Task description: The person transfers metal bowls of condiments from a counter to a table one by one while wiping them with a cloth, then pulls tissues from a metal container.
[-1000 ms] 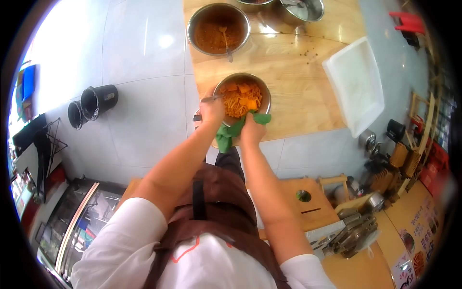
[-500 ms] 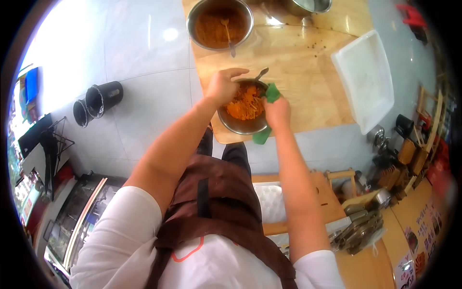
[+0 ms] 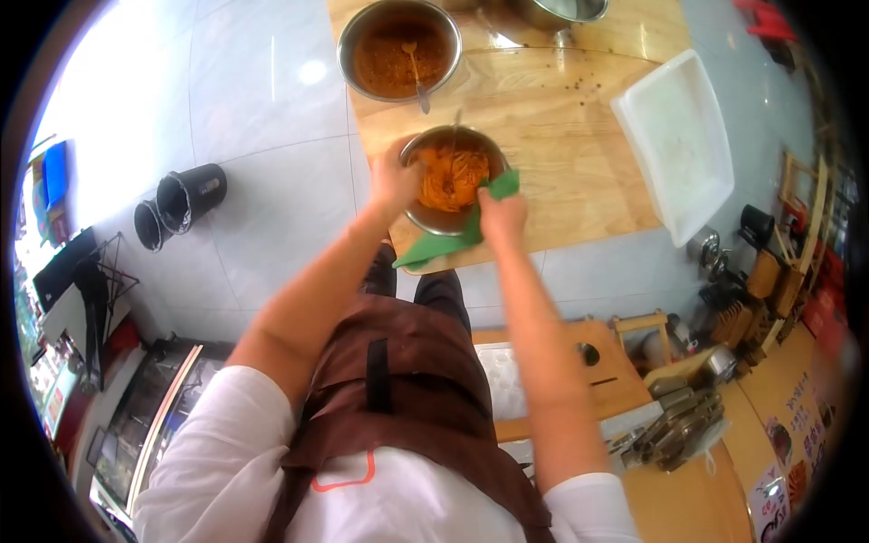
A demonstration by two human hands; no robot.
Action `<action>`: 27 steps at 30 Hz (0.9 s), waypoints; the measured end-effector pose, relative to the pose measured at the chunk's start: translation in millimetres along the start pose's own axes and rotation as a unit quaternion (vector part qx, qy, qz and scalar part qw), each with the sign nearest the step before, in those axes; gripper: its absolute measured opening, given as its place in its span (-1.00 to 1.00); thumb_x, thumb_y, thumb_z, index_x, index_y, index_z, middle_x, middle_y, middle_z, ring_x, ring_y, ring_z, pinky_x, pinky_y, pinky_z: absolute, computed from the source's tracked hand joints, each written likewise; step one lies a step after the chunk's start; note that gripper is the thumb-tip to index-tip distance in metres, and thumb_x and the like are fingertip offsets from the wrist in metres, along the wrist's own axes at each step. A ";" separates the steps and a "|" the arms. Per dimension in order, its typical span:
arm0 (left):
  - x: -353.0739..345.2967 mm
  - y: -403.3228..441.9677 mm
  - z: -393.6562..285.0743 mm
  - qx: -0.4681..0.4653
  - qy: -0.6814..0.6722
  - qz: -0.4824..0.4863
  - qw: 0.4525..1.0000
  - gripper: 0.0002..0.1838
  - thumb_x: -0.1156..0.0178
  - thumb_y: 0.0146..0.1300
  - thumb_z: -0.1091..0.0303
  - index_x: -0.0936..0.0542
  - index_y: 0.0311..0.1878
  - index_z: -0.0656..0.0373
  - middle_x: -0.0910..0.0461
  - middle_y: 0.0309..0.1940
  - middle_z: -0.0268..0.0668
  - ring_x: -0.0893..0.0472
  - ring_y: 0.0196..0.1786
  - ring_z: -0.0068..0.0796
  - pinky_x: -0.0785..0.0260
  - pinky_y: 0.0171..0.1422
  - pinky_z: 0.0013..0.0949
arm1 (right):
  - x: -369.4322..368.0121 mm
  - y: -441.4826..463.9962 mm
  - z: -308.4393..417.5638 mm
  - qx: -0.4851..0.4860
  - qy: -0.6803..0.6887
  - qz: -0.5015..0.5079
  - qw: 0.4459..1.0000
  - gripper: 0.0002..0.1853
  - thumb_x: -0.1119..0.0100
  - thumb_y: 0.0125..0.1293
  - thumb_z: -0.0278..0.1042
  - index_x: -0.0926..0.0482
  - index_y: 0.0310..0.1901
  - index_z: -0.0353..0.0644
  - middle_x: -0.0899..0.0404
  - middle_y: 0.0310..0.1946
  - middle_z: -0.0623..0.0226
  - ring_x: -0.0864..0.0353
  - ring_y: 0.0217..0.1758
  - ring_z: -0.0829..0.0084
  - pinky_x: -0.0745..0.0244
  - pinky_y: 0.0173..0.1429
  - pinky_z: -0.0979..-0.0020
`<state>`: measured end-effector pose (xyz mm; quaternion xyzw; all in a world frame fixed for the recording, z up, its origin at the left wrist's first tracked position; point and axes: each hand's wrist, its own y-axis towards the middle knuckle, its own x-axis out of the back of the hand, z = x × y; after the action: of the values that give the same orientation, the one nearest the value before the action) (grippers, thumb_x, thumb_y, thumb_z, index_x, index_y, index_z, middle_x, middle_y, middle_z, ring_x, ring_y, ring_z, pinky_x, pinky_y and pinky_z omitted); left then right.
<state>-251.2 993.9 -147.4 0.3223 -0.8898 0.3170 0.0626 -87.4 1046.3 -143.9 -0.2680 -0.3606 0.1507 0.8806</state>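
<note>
A metal bowl (image 3: 436,223) stands near the front edge of the wooden table, holding orange-red coated shredded food (image 3: 453,181). A utensil handle (image 3: 457,122) sticks up at its far rim, blurred. My left hand (image 3: 396,181) grips the bowl's left rim, thumb side inward. At the right rim, my right hand (image 3: 503,217) is closed on a green cloth (image 3: 448,244), which runs along the bowl's near side and hangs toward the table edge. Beyond stands a larger metal bowl (image 3: 343,56) of reddish-brown sauce (image 3: 385,59) with a spoon (image 3: 417,77) in it.
The wooden table (image 3: 561,163) carries a white plastic tub (image 3: 679,145) at its right edge and another metal bowl (image 3: 593,13) at the back. Small crumbs (image 3: 584,84) lie on the wood. Black bins (image 3: 193,195) stand on the floor to the left.
My left hand has gone from reaching over the bowl to gripping its left rim. The green cloth now spreads along the near side. The utensil has shifted left and the view slightly.
</note>
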 end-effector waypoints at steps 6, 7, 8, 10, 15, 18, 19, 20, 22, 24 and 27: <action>-6.4 28.0 -33.3 -0.072 0.133 0.282 0.947 -0.54 0.08 0.02 0.67 -0.56 0.01 0.15 -0.63 -0.24 -0.15 -0.60 -0.20 -0.36 -0.47 -0.11 -0.36 | 31.6 41.8 50.5 0.159 -0.250 0.205 0.933 -0.74 -0.23 0.03 -0.34 -0.56 -0.22 -0.25 -0.58 -0.33 -0.02 -0.55 -0.20 0.00 -0.43 -0.13 0.17; -8.2 25.7 -35.4 -0.029 0.105 0.275 0.955 -0.52 0.11 0.00 0.70 -0.58 -0.01 0.15 -0.63 -0.21 -0.13 -0.60 -0.19 -0.36 -0.47 -0.09 -0.35 | 31.6 43.6 49.7 0.169 -0.236 0.204 0.935 -0.72 -0.25 0.04 -0.30 -0.55 -0.24 -0.28 -0.58 -0.33 -0.03 -0.54 -0.21 0.00 -0.43 -0.14 0.18; -12.2 25.8 -19.0 -0.020 0.035 0.258 0.965 -0.51 0.12 -0.01 0.71 -0.60 -0.03 0.13 -0.62 -0.19 -0.13 -0.60 -0.21 -0.37 -0.46 -0.12 -0.38 | 30.5 40.4 45.6 0.166 -0.236 0.205 0.935 -0.72 -0.25 0.04 -0.30 -0.55 -0.24 -0.28 -0.58 -0.33 -0.03 -0.54 -0.21 0.00 -0.43 -0.14 0.18; -8.8 13.5 -17.2 -0.018 0.038 0.222 0.974 -0.50 0.10 -0.01 0.72 -0.60 -0.02 0.12 -0.62 -0.18 -0.14 -0.59 -0.22 -0.37 -0.45 -0.11 -0.41 | 26.3 22.5 36.1 0.115 -0.147 0.103 0.977 -0.72 -0.20 0.01 -0.36 -0.56 -0.19 -0.21 -0.58 -0.31 0.00 -0.54 -0.18 -0.01 -0.43 -0.11 0.17; -5.7 4.6 -18.5 -0.030 0.048 0.136 0.989 -0.50 0.07 -0.01 0.73 -0.60 -0.01 0.10 -0.61 -0.19 -0.15 -0.57 -0.20 -0.40 -0.42 -0.08 -0.46 | 6.5 -18.3 -3.7 0.041 -0.011 -0.055 0.998 -0.75 -0.18 0.09 -0.38 -0.54 -0.19 -0.30 -0.59 -0.29 -0.03 -0.55 -0.21 0.01 -0.42 -0.12 0.21; -8.2 0.8 -6.4 0.004 0.006 0.128 0.992 -0.54 -0.09 0.00 0.67 -0.57 0.02 0.11 -0.57 -0.01 -0.17 -0.51 0.07 -0.39 -0.31 0.19 -0.40 | -33.5 -48.3 -21.2 -0.133 0.160 -0.161 0.965 -0.73 -0.16 0.17 -0.42 -0.50 -0.14 -0.42 -0.58 -0.25 0.10 -0.55 -0.24 0.24 -0.44 -0.11 0.31; -10.7 -3.0 0.0 0.006 -0.036 0.085 0.996 -0.57 -0.07 0.04 0.66 -0.58 0.01 0.14 -0.59 -0.10 -0.18 -0.53 -0.04 -0.43 -0.34 0.09 -0.44 | -48.2 -57.7 -18.0 -0.218 0.258 -0.195 0.921 -0.71 -0.15 0.21 -0.41 -0.48 -0.09 -0.43 -0.57 -0.19 0.13 -0.54 -0.19 0.28 -0.45 -0.09 0.33; -12.4 -10.6 4.0 0.009 -0.077 0.043 0.996 -0.60 -0.05 0.07 0.65 -0.59 0.00 0.16 -0.62 -0.19 -0.19 -0.55 -0.14 -0.47 -0.38 -0.02 -0.47 | -59.1 -66.4 -7.1 -0.281 0.350 -0.209 0.869 -0.68 -0.14 0.22 -0.41 -0.46 -0.05 -0.44 -0.54 -0.16 0.15 -0.53 -0.15 0.30 -0.46 -0.07 0.35; -16.1 -27.2 3.0 0.050 -0.103 -0.013 0.993 -0.63 -0.08 0.10 0.61 -0.58 0.00 0.17 -0.62 -0.18 -0.20 -0.55 -0.13 -0.48 -0.37 -0.01 -0.48 | -70.0 -72.4 13.9 -0.331 0.489 -0.221 0.776 -0.63 -0.15 0.22 -0.41 -0.42 0.01 -0.43 -0.51 -0.11 0.16 -0.50 -0.08 0.31 -0.45 -0.07 0.36; -16.7 -34.1 4.3 0.099 -0.161 -0.091 0.978 -0.70 -0.11 0.16 0.54 -0.59 -0.02 0.19 -0.63 -0.18 -0.19 -0.56 -0.12 -0.48 -0.36 -0.01 -0.48 | -62.0 -64.9 5.2 -0.272 0.411 -0.186 0.850 -0.65 -0.15 0.21 -0.41 -0.43 -0.02 -0.43 -0.52 -0.14 0.17 -0.51 -0.11 0.32 -0.45 -0.09 0.36; -3.2 -26.3 0.1 0.024 0.009 -0.059 0.998 -0.69 -0.07 0.14 0.57 -0.59 -0.04 0.18 -0.63 -0.22 -0.19 -0.57 -0.16 -0.46 -0.37 -0.03 -0.47 | -32.9 -36.8 -10.3 -0.100 0.149 -0.078 0.981 -0.72 -0.20 0.13 -0.35 -0.53 -0.22 -0.41 -0.59 -0.29 0.08 -0.57 -0.25 0.24 -0.44 -0.15 0.31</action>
<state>-232.6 980.1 -134.7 0.3728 -0.8607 0.3370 0.0819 -100.3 997.7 -146.9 -0.3452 -0.2580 0.0034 0.9023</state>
